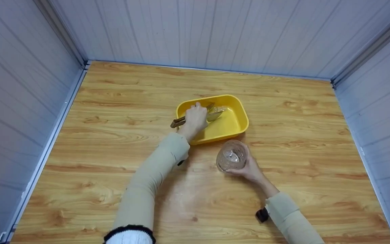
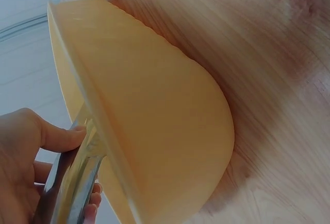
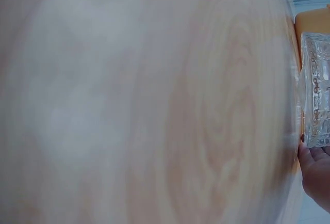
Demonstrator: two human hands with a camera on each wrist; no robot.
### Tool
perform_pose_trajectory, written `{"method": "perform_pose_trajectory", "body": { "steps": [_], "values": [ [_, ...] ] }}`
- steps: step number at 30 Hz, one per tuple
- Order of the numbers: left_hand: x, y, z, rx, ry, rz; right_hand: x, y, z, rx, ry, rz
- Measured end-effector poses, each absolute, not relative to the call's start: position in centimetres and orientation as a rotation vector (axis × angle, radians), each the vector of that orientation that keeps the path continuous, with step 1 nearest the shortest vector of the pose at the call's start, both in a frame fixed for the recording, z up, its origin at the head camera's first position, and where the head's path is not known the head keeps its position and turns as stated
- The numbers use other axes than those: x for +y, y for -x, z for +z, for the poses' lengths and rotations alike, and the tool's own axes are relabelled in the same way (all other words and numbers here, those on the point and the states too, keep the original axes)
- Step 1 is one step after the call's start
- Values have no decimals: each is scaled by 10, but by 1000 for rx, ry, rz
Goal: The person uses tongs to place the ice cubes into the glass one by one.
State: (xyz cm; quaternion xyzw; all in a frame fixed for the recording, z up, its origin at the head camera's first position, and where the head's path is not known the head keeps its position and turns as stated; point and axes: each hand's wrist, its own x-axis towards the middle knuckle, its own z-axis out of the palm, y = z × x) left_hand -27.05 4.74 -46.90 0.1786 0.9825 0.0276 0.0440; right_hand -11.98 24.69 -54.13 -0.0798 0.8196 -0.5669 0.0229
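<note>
My left hand (image 1: 196,118) grips a pair of metal tongs (image 1: 214,116) over the left part of a yellow plastic tub (image 1: 227,128). The tong ends reach down inside the tub, beside some small clear pieces (image 1: 220,109). In the left wrist view, thumb and fingers close around the tongs (image 2: 72,182) just at the tub's rim, and the tub wall hides the tips. A clear patterned glass (image 1: 231,156) is held by my right hand (image 1: 252,169), just in front of the tub. The right wrist view shows the glass (image 3: 317,90) only at its edge, with fingers against it.
A wood-grain table (image 1: 113,135) lies under everything. Pale panels enclose it at the back (image 1: 195,34), left and right. A small black object (image 1: 262,215) sits at the right sleeve's cuff.
</note>
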Motion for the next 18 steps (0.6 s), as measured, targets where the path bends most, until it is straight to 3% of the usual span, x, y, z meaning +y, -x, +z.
{"method": "perform_pose_trajectory", "body": {
  "steps": [18],
  "values": [
    [50, 278, -474, 2989, -558, 102, 242, 117, -530, 2530, 317, -1817]
  ]
}}
